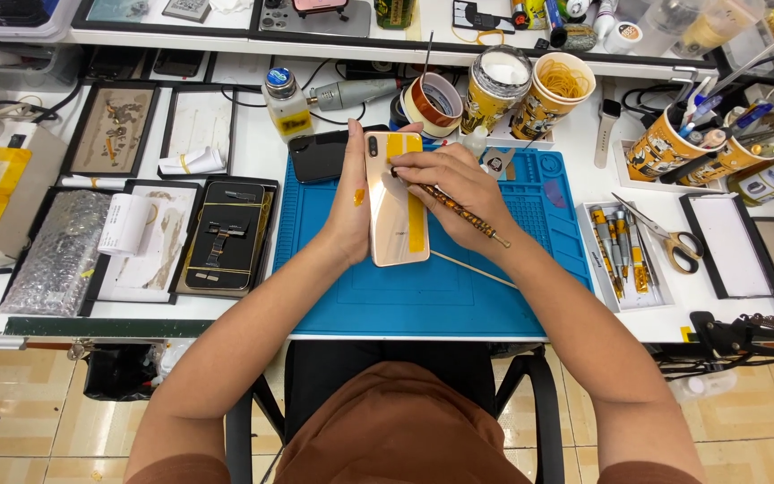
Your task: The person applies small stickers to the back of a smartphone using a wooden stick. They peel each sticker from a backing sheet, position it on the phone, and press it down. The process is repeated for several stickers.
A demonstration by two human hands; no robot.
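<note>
On the blue mat, centre of bench: both hands work on one phone.
Phone: gold phone (396,211) lies back-up on the blue mat (378,287), long axis running near to far, camera corner at the far left. Yellow tape strips (416,224) run along its back, one near the far end, one down the right side.
Left hand: left hand (348,202) lies flat along the phone's left edge, fingers straight and together pointing far, thumb tucked at the phone's side; bracing the phone, not wrapped round it. A dab of yellow shows on the back of the hand.
Right hand: right hand (448,184) sits over the phone's far right part, fingers curled shut in a pen grip on a thin mottled brown tool (463,213). Fingertips touch the phone back; the tool's tip end is hidden under the fingers, its tail sticks out to the near right.
Near the hands: a black phone (315,154) lies just left of the left hand's fingertips, far edge of the mat. A thin pale stick (472,269) lies on the mat under the right wrist.
Right of mat: white tray of screwdrivers (624,260), scissors (669,235) beside it.
Far side: tape roll (434,103), patterned cups (548,97).
Left of mat: black tray with a dark phone frame (226,237).
</note>
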